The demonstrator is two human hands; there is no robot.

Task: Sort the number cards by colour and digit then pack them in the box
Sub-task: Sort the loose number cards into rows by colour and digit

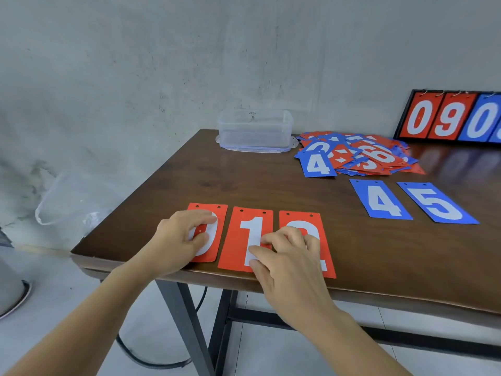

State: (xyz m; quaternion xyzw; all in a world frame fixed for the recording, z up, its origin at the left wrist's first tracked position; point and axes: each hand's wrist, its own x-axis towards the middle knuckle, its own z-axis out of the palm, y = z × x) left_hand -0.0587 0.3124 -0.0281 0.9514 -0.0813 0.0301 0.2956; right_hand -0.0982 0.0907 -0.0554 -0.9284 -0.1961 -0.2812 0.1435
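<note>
Three red cards lie side by side at the table's front left edge: a red 0, a red 1 and a red 2. My left hand rests on the 0 with its fingers spread over the digit. My right hand lies across the 1 and the 2, fingertips touching the 1. Farther right lie a blue 4 and a blue 5. A mixed pile of red and blue cards sits behind them. The clear plastic box stands open at the back.
A scoreboard stand showing 0, 9, 0 leans against the wall at the back right. The brown table ends just under my wrists. A clear plastic bag lies beyond its left edge, with a cable on the floor below.
</note>
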